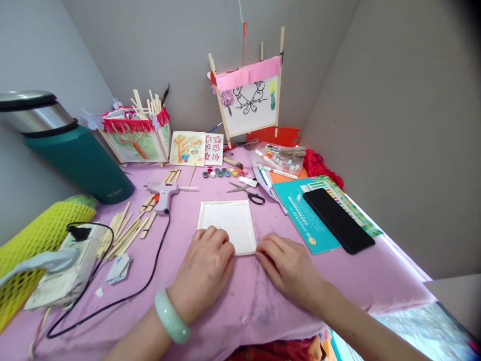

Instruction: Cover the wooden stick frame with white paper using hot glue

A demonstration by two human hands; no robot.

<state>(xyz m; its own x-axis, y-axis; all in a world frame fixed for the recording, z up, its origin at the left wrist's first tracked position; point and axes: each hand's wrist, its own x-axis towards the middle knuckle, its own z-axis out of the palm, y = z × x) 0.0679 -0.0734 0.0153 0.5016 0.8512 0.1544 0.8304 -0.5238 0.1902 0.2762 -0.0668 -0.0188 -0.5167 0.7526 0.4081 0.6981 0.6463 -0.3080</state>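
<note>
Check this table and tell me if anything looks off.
The pink tablecloth looks soiled: it is rumpled and has dark grey smudges just below the right hand, in front of the white square frame.

Lilac glue gun (163,193); black-handled scissors (256,198); black smartphone (338,220) on a teal booklet (300,210)

Nothing legible on this desk, folks! The teal booklet (306,216) carries lines of print on its cover, but they're far too small to make out. Right beside it, the colour chart (340,200) shows rows of tiny print, also unreadable. Over on the left, the green bin (80,163) has faint lettering near its base, and that's a blur too. The pens (278,173) in the plastic bag have markings, but not a word can be read.
</note>
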